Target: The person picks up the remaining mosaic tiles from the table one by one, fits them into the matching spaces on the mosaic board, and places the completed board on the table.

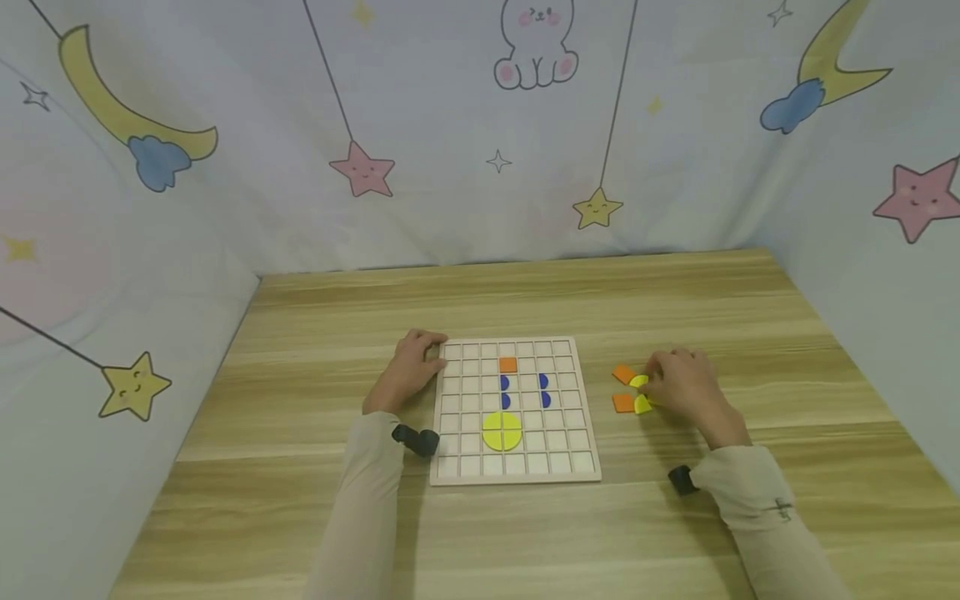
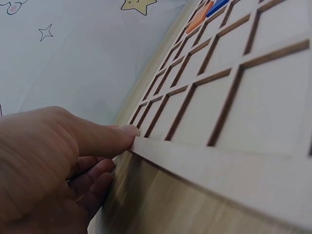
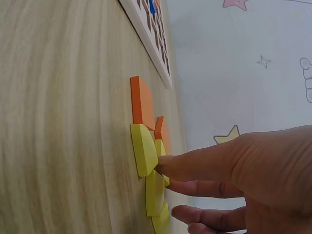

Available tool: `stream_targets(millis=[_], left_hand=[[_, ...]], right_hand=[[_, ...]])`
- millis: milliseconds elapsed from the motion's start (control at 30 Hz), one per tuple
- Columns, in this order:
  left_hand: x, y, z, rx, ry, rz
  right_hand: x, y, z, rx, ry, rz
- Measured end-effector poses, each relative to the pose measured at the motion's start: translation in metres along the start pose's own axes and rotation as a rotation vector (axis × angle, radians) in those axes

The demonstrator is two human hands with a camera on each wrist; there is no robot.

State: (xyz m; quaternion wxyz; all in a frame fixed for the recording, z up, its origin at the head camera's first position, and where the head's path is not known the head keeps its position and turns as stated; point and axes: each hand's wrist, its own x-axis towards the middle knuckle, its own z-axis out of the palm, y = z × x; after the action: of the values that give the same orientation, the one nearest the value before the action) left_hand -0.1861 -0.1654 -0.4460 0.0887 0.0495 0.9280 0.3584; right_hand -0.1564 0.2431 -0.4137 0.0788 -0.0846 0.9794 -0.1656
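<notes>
A pale wooden grid board [image 1: 517,480] lies on the table. On it sit one orange square [image 1: 508,365], several blue half-round pieces [image 1: 506,382] in two columns, and yellow quarter-round pieces [image 1: 492,422] forming a circle. My left hand [image 1: 408,367] is at the board's upper left edge; in the left wrist view its thumb touches the rim, with the other fingers loosely bent beside it. Right of the board, my right hand [image 1: 688,387] reaches over loose yellow quarter-round pieces [image 3: 143,151]. Its thumb touches the yellow pieces, the fingertips spread apart beside them.
Two loose orange squares [image 1: 623,403] lie between the board and the right hand, next to the yellow pieces. The wood-grain table [image 1: 510,542] ends at a pale curtain [image 1: 465,225] printed with stars and moons. A dark wrist camera [image 1: 682,480] is on the right sleeve.
</notes>
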Motion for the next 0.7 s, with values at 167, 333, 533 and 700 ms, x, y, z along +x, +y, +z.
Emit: stream_targets(millis=[167, 333, 533, 700], left_hand=[[-0.0004, -0.0002, -0.0001, -0.007, 0.001, 0.004], [0.0002, -0.0014, 0.0001, -0.007, 0.004, 0.012], [-0.0005, -0.0015, 0.0003, -0.008, 0.004, 0.006], [0.0006, -0.0017, 0.0009, 0.001, 0.007, 0.000]], right_hand=[[-0.0007, 0.0019, 0.0014, 0.003, 0.003, -0.011], [0.0006, 0.0062, 0.0041, 0.011, 0.018, -0.020], [0.0001, 0.0076, 0.0052, 0.010, 0.035, -0.032], [-0.0007, 0.0080, 0.0049, 0.001, 0.039, -0.035]])
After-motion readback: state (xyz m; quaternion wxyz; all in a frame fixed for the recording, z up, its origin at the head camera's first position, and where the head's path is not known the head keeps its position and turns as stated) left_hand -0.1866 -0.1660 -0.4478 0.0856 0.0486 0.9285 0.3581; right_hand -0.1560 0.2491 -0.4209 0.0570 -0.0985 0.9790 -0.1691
